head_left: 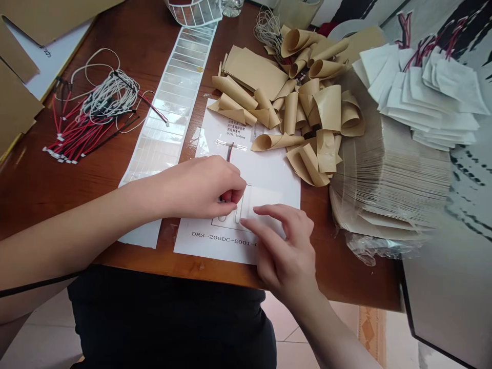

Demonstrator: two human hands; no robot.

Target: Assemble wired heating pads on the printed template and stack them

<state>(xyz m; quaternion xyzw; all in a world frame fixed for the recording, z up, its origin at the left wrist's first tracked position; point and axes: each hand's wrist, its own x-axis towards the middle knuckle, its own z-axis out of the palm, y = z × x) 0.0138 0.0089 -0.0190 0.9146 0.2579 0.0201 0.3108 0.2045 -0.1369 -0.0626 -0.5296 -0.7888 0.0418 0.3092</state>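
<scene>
My left hand [217, 187] is closed over a printed paper sheet [215, 243], fingers curled and thumb pressed in. A thin red-and-black wire [229, 154] runs from a strip of clear tape [230, 145] down under this hand, and a dark bit of it shows by the thumb. Below the fingertips, a white wire [237, 215] lies in narrow loops on the sheet's drawn rectangle. The part inside my grip is mostly hidden. To the right, my right hand [286, 246] has its fingers apart with nothing between them, one fingertip close to the white loops.
Left lies a bundle of wires [103, 107] with white connectors, beside a long label strip [169, 102]. Curled brown paper pieces [292, 110] crowd the back. At right, a tall paper stack [392, 169] bears white pouches [415, 97] with wires. The table's front edge [184, 271] is near my body.
</scene>
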